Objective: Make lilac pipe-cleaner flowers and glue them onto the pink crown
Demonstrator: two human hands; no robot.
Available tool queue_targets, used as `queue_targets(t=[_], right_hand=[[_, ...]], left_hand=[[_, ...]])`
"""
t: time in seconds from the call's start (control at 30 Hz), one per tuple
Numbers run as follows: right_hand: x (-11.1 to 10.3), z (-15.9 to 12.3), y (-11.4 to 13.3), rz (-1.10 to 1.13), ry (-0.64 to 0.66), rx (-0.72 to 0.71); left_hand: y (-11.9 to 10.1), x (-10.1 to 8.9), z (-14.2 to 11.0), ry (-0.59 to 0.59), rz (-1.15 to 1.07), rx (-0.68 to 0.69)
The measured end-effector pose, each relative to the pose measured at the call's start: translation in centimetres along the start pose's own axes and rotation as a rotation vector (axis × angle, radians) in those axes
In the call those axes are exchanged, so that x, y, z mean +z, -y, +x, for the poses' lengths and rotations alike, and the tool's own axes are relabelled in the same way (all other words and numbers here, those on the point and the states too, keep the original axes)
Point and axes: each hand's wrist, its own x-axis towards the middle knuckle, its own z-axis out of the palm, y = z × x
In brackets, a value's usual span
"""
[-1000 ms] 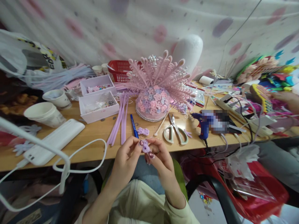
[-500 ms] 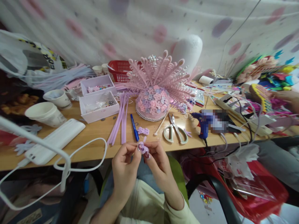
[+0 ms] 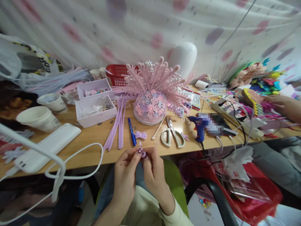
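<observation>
My left hand (image 3: 127, 171) and my right hand (image 3: 154, 175) meet just in front of the table edge. Both pinch one small curled piece of purple pipe cleaner (image 3: 144, 154), whose tip sticks up between the fingers. Much of it is hidden by the fingertips. Just beyond lies a looped purple pipe-cleaner piece (image 3: 141, 135), with a blue marker (image 3: 132, 131) on its left. White-handled scissors (image 3: 172, 133) rest partly open to the right. Straight purple pipe cleaners (image 3: 117, 125) lie to the left. Farther back stands a pink headdress (image 3: 151, 103) of fuzzy flowers and plumes.
A blue glue gun (image 3: 199, 128) and cables lie at the right, near another person's hand (image 3: 283, 105). Paper cups (image 3: 39, 117), a white power bank (image 3: 48, 147) and its looping cable occupy the left. Two boxes (image 3: 96, 111) of beads and a red basket (image 3: 115, 73) sit behind.
The fingers have shifted around the purple piece, and my right thumb has bent in closer to it. The whole view has shifted slightly; both hands still pinch the piece.
</observation>
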Motion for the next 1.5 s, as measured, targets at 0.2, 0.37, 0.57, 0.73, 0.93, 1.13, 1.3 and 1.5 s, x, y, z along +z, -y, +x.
queue_targets(t=[0.2, 0.37, 0.57, 0.73, 0.93, 1.13, 1.3, 1.5], right_hand=[[0.0, 0.4, -0.3, -0.217, 0.062, -0.126], [-0.8, 0.9, -0.4, -0.351, 0.106, -0.242], [-1.9, 1.6, -0.2, -0.593, 0.207, -0.402], [-3.1, 3.0, -0.2, -0.801, 0.462, -0.591], [-4.4, 4.3, 0.6, -0.555, 0.544, -0.675], [-4.4, 4.0, 0.2, -0.255, 0.485, -0.54], [-4.3, 4.1, 0.5, -0.48, 0.498, -0.642], [-5.2, 5.0, 1.2, -0.651, 0.532, -0.774]], left_hand=[[0.9, -0.9, 0.8, -0.064, 0.181, 0.215], [0.7, -1.1, 0.5, -0.028, 0.458, 0.508], [-0.3, -1.4, 1.1, 0.024, 0.655, 0.542], [-2.7, -1.3, 2.2, 0.143, 0.771, 0.323], [-3.9, -0.3, 1.2, 0.262, 0.491, 0.124], [-2.7, -0.1, 0.8, 0.349, 0.253, 0.008], [-2.7, 0.0, 0.1, 0.333, 0.343, 0.123], [-2.9, 0.3, -0.4, 0.31, 0.421, 0.168]])
